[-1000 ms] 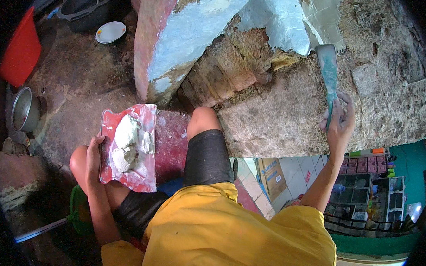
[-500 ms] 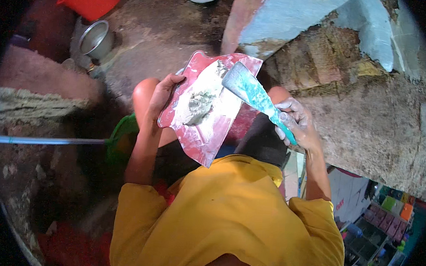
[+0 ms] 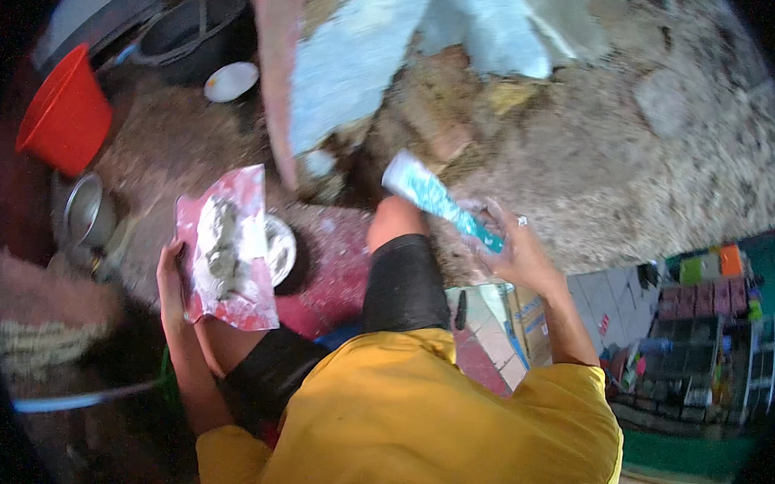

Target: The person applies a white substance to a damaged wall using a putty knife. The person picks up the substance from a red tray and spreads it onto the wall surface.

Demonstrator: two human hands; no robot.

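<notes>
Beyond my right hand [image 3: 514,253], which grips the trowel [image 3: 438,201], much wall [image 3: 673,143] looks unplastered; my left hand [image 3: 171,274] clasps the red board [image 3: 231,225], mortar [image 3: 220,251] remaining.

Far down at the right, a rack [image 3: 706,346] stands against a green wall, crowded with small packages. On its top level sit an orange box [image 3: 732,259], a yellow-green one [image 3: 711,264] just beside it and a green one [image 3: 690,270] next along. Below them runs a row of dark red packs [image 3: 695,302], set close together. Lower shelves hold more small packs and bottles, too blurred to tell apart. Nearer the person, just beside the right forearm, a brown cardboard box [image 3: 531,315] with a blue edge stands on the tiled floor. No screens or signs show anywhere.
</notes>
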